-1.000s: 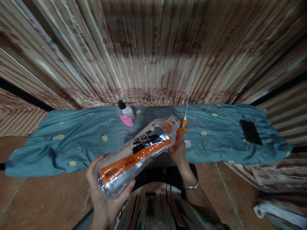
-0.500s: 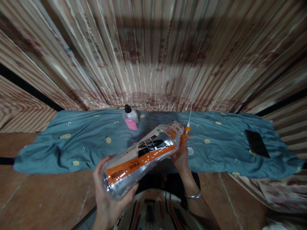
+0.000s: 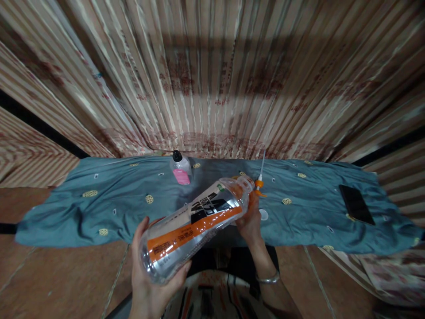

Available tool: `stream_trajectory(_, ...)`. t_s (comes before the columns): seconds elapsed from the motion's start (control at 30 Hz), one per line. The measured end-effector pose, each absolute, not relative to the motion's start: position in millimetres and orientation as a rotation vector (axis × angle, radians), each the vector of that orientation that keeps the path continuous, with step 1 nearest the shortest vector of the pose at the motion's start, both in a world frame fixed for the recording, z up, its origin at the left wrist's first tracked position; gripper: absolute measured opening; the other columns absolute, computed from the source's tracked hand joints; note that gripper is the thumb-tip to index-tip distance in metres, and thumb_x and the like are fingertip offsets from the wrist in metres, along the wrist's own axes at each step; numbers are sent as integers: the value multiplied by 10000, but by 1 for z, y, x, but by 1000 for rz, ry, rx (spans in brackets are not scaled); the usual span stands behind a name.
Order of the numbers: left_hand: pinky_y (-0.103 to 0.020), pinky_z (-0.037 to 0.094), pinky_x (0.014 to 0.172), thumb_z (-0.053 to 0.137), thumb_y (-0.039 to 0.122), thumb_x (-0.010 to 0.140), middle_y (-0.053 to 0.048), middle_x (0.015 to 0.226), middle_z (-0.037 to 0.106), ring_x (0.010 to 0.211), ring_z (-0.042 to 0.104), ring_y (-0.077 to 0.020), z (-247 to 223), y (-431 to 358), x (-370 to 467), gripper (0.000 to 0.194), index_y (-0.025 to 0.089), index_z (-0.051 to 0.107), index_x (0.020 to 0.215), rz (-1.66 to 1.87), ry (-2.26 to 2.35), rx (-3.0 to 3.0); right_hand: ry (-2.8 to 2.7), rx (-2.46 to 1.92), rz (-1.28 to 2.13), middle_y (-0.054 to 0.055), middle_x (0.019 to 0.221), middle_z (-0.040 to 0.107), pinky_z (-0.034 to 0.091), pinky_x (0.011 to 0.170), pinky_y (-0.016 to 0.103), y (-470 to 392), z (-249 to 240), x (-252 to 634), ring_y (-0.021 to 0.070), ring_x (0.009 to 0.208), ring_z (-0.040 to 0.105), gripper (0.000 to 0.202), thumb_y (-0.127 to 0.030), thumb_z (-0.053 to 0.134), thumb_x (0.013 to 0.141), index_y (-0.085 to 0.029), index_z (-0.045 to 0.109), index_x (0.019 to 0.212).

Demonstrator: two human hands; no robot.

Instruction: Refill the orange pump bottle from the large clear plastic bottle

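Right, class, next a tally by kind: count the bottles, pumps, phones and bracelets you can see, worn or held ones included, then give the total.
Bottles: 2 (large bottle, small bottle)
Pumps: 1 (orange-and-white pump)
Phones: 1 (dark phone)
Bracelets: 1 (silvery bracelet)
Total: 5

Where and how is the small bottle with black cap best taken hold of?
Probably around the pink label, from the left: the small bottle seems to stand upright and is broader there than at its black cap, while the large bottle is held in front of it.
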State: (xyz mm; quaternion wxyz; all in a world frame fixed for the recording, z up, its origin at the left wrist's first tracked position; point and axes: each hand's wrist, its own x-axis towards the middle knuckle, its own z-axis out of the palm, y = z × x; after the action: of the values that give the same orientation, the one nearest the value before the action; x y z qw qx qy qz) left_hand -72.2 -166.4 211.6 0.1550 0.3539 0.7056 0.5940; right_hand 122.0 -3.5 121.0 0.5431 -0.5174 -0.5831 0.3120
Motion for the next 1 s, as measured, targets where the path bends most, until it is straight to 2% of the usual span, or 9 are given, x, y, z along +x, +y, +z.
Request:
stream_trajectory(0.13,-609,737,914,898,320,656,-15,1318,800,1090,813,-380,213,-165,-72,924,503,638,1524,1709,2010,1016,-1387,-1227,736,211,1460,732,602,1153,628,-3,119,122,416,1413,709,822,-601,799,865,-203,524,1531)
stream_trajectory(0.3,-736,638,1097,938,356,669,-1,1428,762,1240,780,-417,208,-165,-78,902,551,616,1489,1674,1960,1065,-1402,-1212,728,216,1508,705,574,1188,641,-3,121,121,420,1485,655,809,-566,813,866,-205,532,1532)
stream_trajectory(0.43,-800,496,1239,965,443,673,-59,1496,721,1365,707,-464,204,-167,-79,881,462,629,1488,1719,1974,1065,-1412,-1192,717,204,1527,697,577,1187,634,-4,122,121,414,1512,632,790,-563,813,880,-224,536,1537)
stream_trajectory(0.6,-767,511,1245,1030,579,615,-86,1509,706,1395,696,-458,204,-168,-81,972,394,632,1482,1699,1935,1073,-1394,-1177,734,198,1480,728,577,1185,625,-3,123,121,406,1434,691,823,-597,816,877,-214,526,1545)
stream_trajectory(0.73,-800,493,1248,1011,671,613,-69,1593,659,1451,652,-490,207,-167,-83,1001,411,618,1496,1681,1954,1124,-1365,-1166,777,178,1444,752,610,1147,592,-4,122,120,391,1373,732,847,-615,840,845,-226,526,1529)
stream_trajectory(0.87,-848,413,1284,1011,613,642,-55,1666,607,1517,588,-514,211,-167,-82,1000,436,589,1531,1665,1957,1153,-1356,-1197,783,179,1434,753,616,1127,623,-4,119,121,406,1347,743,873,-628,850,818,-226,526,1522)
stream_trajectory(1.0,-814,495,1237,1012,542,658,-25,1671,607,1475,635,-485,214,-166,-81,951,475,598,1511,1646,1937,1116,-1382,-1245,761,197,1442,741,612,1121,642,-4,120,123,424,1386,715,835,-603,819,851,-204,533,1526)
